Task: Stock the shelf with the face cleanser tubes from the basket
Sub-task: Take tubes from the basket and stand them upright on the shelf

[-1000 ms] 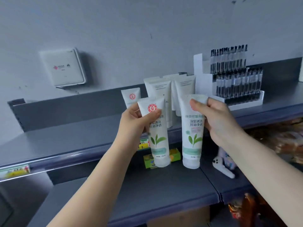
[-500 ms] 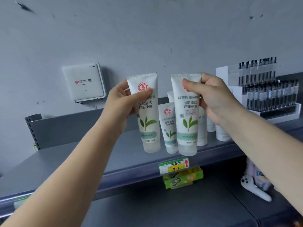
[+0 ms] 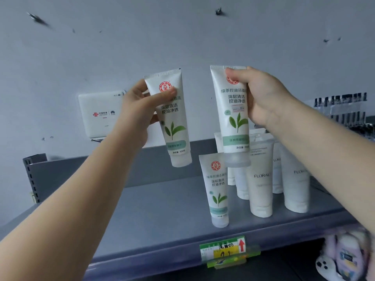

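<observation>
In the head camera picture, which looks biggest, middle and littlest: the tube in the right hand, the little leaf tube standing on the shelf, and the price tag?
1. The tube in the right hand looks biggest, though it is nearer the camera.
2. The little leaf tube on the shelf.
3. The price tag looks littlest.

1. Green-leaf cleanser tubes: three. One is in the left hand (image 3: 140,110), the left-hand tube (image 3: 171,118); one is in the right hand (image 3: 261,100), the right-hand tube (image 3: 235,118); one, the standing tube (image 3: 217,189), is on the shelf (image 3: 154,216).
2. Plain white tubes (image 3: 260,179) behind it: at least four show; the exact count is hidden by the arm.
3. Hands: two.
4. Price tags (image 3: 223,247) on the shelf edge: one.
5. White wall boxes (image 3: 99,116): one.
6. Racks of dark pens (image 3: 345,110) at the right: one, its pens too blurred to count.
</observation>
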A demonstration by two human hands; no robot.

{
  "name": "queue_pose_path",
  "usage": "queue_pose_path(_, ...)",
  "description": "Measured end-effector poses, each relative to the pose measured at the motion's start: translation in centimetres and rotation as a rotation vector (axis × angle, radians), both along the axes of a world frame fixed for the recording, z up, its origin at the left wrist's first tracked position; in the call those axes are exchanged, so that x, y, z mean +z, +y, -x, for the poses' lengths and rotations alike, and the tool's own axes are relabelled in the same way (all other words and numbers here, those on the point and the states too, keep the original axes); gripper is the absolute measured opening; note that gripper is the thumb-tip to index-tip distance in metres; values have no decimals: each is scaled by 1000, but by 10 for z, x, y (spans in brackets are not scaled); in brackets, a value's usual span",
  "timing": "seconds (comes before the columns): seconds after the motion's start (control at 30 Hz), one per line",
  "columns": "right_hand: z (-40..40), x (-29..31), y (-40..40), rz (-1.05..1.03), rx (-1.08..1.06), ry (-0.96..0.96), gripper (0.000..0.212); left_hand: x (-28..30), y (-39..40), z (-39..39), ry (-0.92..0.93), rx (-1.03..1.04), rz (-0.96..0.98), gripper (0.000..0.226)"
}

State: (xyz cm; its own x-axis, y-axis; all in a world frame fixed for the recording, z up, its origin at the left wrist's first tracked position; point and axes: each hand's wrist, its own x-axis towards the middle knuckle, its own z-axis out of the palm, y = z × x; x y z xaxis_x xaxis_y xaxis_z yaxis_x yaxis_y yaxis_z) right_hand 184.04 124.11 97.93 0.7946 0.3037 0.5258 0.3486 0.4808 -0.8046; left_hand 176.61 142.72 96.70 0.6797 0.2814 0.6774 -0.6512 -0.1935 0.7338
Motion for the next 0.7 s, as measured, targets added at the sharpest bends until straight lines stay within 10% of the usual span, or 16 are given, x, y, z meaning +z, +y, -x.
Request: queue_pose_path(0.7,-111,33,40,305,-194,-182,9,-71,15,-127,462,18,-56,22)
